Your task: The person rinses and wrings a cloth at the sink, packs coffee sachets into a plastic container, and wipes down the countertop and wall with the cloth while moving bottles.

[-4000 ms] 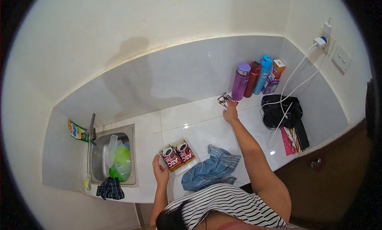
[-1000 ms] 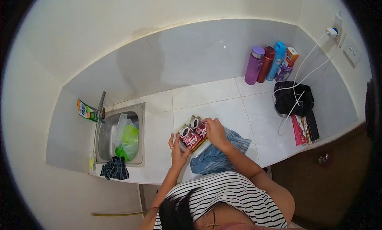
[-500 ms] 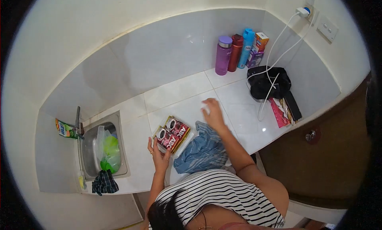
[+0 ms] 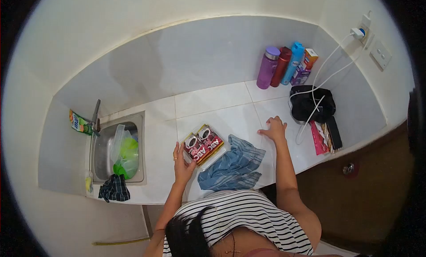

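My left hand [image 4: 183, 168] holds the near left corner of a clear plastic container [image 4: 216, 161], its thumb and fingers on either side of the corner. In the container lie red and brown ABC coffee sachets [image 4: 203, 145] printed with white cups. Just to the right of it, a crumpled blue striped cloth [image 4: 231, 166] lies on the counter. My right hand [image 4: 274, 130] is open and empty over the tiles, fingers spread and slightly curled, between the cloth and a black pouch [image 4: 313, 103].
At left, a steel sink [image 4: 141, 150] holds green and clear plastic items, with a dark checked cloth [image 4: 114, 188] at its front edge. A purple bottle [image 4: 267, 69], a red bottle [image 4: 281, 68] and a blue bottle [image 4: 292, 63] stand by the wall. A white cable [image 4: 333, 70] hangs across the pouch.
My right hand has moved right, away from the container and cloth, toward the black pouch. My left hand stays at the container's corner. The whole view has shifted slightly.
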